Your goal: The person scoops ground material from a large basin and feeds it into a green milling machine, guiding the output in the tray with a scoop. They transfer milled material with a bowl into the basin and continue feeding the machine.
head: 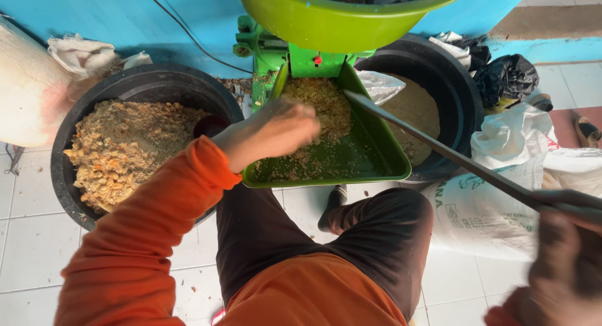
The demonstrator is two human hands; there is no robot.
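My left hand [276, 128] reaches into the green tray [382, 156] of a green machine, its fingers curled over coarse brown-yellow mash [323, 103] lying in the tray; whether it grips any mash I cannot tell. My right hand [564, 238], blurred at the right edge, is closed around a long dark flat stick [439, 147]. The stick's tip rests at the tray's upper right rim. I wear an orange sleeve and dark trousers, squatting before the tray.
A black tub [69, 169] full of the same mash stands on the left. A second black tub [461, 106] with finer brown meal sits behind the tray at right. White printed sack [501, 175], black bags, a green bowl [326, 21] on top, white tiled floor.
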